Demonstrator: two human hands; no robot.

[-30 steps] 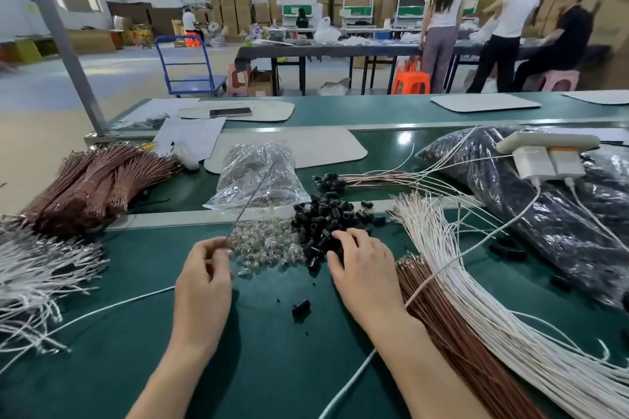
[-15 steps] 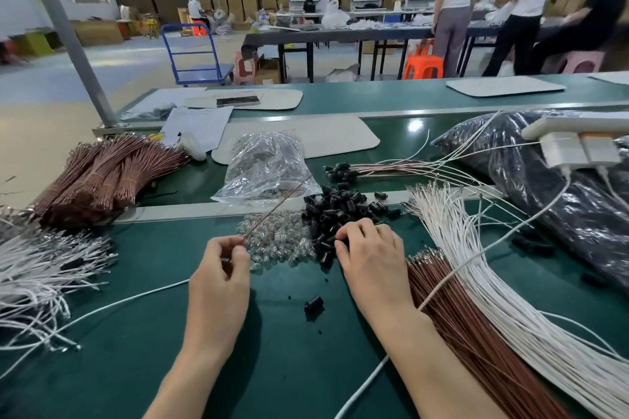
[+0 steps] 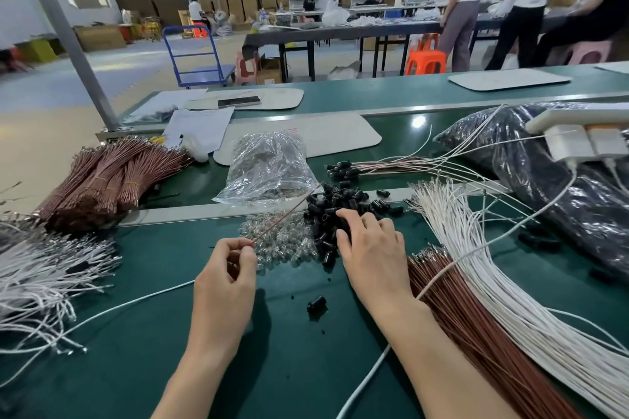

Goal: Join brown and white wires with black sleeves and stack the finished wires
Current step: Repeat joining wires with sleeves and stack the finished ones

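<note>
My left hand (image 3: pixel 231 269) pinches one thin brown wire (image 3: pixel 289 211) that slants up and to the right over a heap of small clear parts (image 3: pixel 282 243). My right hand (image 3: pixel 371 248) lies on the pile of black sleeves (image 3: pixel 343 201) with bent fingers; its fingertips are hidden among them. One loose black sleeve (image 3: pixel 316 304) lies between my forearms. To the right of my right hand fan out the loose brown wires (image 3: pixel 476 323) and white wires (image 3: pixel 503 275). The finished wires with sleeves (image 3: pixel 374 167) are stacked behind the pile.
A clear plastic bag (image 3: pixel 269 167) sits behind the clear parts. Tied brown bundles (image 3: pixel 112 173) and white wires (image 3: pixel 41 275) fill the left side. At the right are a black bag (image 3: pixel 561 187) and a white power strip (image 3: pixel 578 139). A white cable (image 3: pixel 129 308) crosses the green table.
The brown wire in my left hand has tilted further to the right. My right hand stays on the sleeve pile, fingers shifting slightly. The view has moved a little.
</note>
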